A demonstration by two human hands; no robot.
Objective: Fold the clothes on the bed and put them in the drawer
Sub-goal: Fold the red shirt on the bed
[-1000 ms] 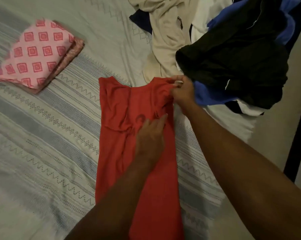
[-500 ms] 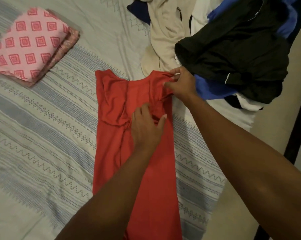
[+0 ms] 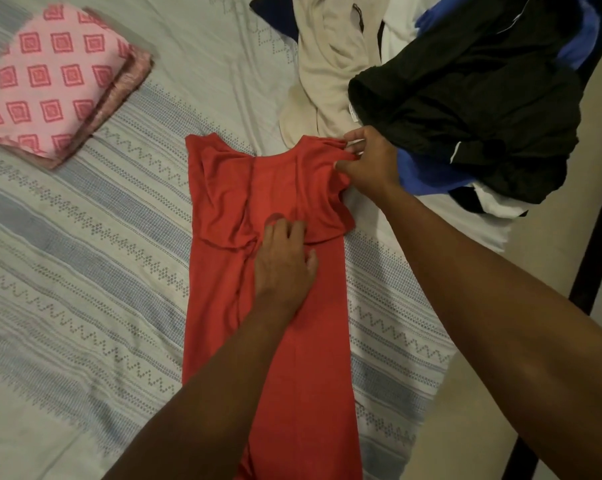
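A red shirt (image 3: 223, 202) lies lengthwise on the bed, its sides folded in to a narrow strip. My left hand (image 3: 284, 261) rests flat on the shirt's middle, fingers spread, pressing the cloth down. My right hand (image 3: 370, 164) pinches the shirt's top right shoulder corner between thumb and fingers. A pile of unfolded clothes sits at the top right: a black garment (image 3: 472, 98), a beige one (image 3: 324, 64), blue cloth (image 3: 424, 174) and white cloth (image 3: 396, 29). No drawer is in view.
A folded pink cloth with red square prints (image 3: 50, 81) lies at the top left. The bed sheet (image 3: 85, 254) is pale with grey-blue patterned stripes. The bed's right edge and a dark frame bar (image 3: 601, 220) run down the right side.
My left hand slid slightly toward the shirt's left over the folded sleeves. My right hand kept its pinch on the shoulder corner, and that sleeve now lies more spread out.
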